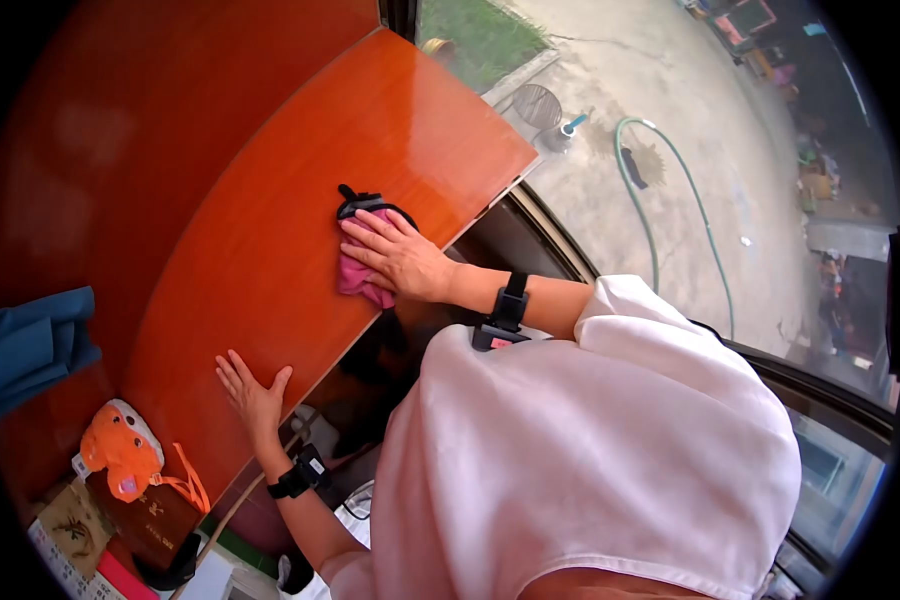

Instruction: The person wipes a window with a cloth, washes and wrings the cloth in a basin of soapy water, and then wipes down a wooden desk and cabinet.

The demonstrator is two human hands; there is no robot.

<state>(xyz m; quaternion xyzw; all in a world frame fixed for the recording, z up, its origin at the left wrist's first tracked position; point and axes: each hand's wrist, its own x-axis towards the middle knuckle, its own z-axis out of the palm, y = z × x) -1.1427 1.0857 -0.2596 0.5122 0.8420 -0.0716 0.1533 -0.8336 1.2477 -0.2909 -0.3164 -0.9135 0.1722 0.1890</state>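
Observation:
My right hand (pixel 405 258) presses a bunched pink and black cloth (pixel 355 275) onto a glossy orange-brown wooden tabletop (pixel 280 200). Its fingers lie over the cloth, and part of the fabric is hidden under the palm. Nearer the lower left, my left hand (pixel 255 400) rests with spread fingers at the edge of the same tabletop, holding nothing. Both wrists wear black straps with small devices.
Folded blue fabric (pixel 35 345) lies at the far left. Below it are an orange plush toy (pixel 122 450), a brown book (pixel 148 520) and other items beside the tabletop's end. A window at right shows a concrete yard with a green hose (pixel 692 175).

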